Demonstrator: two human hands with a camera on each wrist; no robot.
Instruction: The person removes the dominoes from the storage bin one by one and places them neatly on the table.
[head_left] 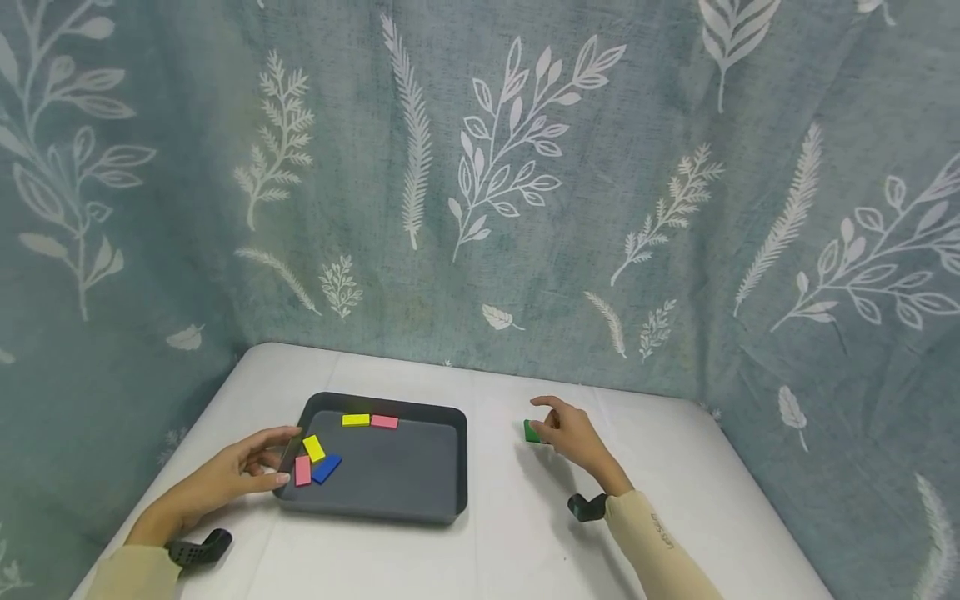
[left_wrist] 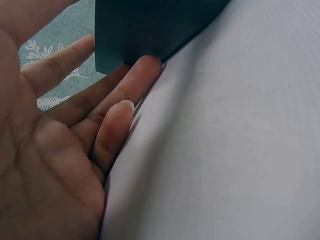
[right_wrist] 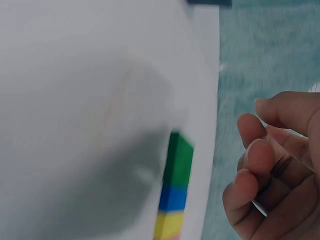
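Observation:
My left hand [head_left: 236, 467] rests against the left side of a dark grey tray [head_left: 405, 483], its fingers [left_wrist: 127, 87] fairly straight and touching the outer wall. Inside the tray lie small rectangular blocks: a yellow block [head_left: 356, 420] beside a pink block [head_left: 385, 422] along the back, and another yellow block [head_left: 314, 448], a pink one [head_left: 302, 471] and a blue one [head_left: 327, 468] at the left. Loosely bent and holding nothing, my right hand [head_left: 573, 433] is near a green block [right_wrist: 178, 160]. The right wrist view shows blue [right_wrist: 173, 198], yellow [right_wrist: 169, 225] and pink blocks lined up with it.
A white cloth [head_left: 375, 554] covers the table. Green-grey curtains [head_left: 480, 208] with white leaf prints hang behind it and at both sides. Each wrist wears a black camera band [head_left: 198, 550]. White tabletop separates the tray from the green block.

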